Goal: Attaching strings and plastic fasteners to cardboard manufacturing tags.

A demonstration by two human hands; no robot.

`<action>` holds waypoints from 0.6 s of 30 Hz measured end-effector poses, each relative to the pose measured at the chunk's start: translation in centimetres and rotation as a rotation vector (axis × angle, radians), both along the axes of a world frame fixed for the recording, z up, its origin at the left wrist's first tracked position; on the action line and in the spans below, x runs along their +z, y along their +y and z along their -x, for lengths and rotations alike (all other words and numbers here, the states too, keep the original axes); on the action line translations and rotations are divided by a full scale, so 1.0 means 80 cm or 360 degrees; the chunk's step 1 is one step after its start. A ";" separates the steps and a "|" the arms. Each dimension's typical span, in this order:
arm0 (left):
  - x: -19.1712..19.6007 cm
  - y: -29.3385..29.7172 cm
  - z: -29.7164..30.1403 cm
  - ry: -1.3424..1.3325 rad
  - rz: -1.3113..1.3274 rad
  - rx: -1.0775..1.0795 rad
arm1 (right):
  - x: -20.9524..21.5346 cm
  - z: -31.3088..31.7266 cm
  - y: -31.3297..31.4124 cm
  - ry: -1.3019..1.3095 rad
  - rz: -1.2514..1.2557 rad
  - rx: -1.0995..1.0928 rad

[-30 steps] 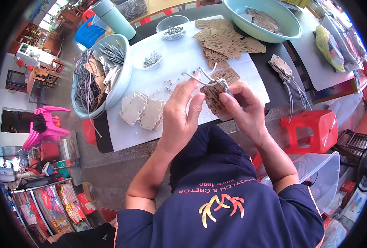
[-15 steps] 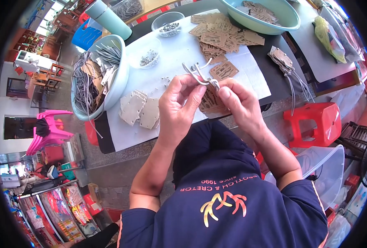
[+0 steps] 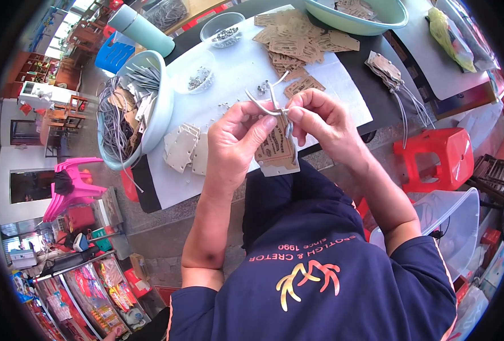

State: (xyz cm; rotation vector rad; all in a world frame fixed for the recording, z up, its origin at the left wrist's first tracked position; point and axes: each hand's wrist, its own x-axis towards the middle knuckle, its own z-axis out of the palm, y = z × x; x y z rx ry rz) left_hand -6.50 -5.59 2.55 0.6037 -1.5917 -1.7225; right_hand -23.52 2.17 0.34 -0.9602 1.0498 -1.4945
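Both of my hands are raised over the table's near edge, working a light grey cord [image 3: 253, 101] at the top of a brown printed cardboard card [image 3: 276, 146]. My left hand [image 3: 238, 139] pinches the cord between thumb and fingers, its loose ends sticking up. Close beside it, my right hand [image 3: 325, 120] is closed on the cord at the card's upper right. A length of cord runs down the card's right side. The card hangs below the fingers, its printed side showing. Fingers hide where cord and card join.
On the white sheet [image 3: 343, 94] lie brown cards [image 3: 297, 45], plain grey cards [image 3: 181, 149] and small metal pieces [image 3: 263, 87]. Two clear bowls hold more. A blue basin [image 3: 167, 108] of cords stands left, a green basin [image 3: 371, 27] at back right. A red stool [image 3: 436, 159] is right.
The card, earlier mostly behind my hands, now hangs lower and nearer me with its face in view. My hands have shifted slightly, still gripping the cord. The whole view has tilted a little.
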 end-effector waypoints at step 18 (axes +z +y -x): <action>0.002 -0.005 -0.006 -0.0131 0.0024 0.0061 | -0.006 -0.010 -0.009 0.0287 0.0288 -0.0253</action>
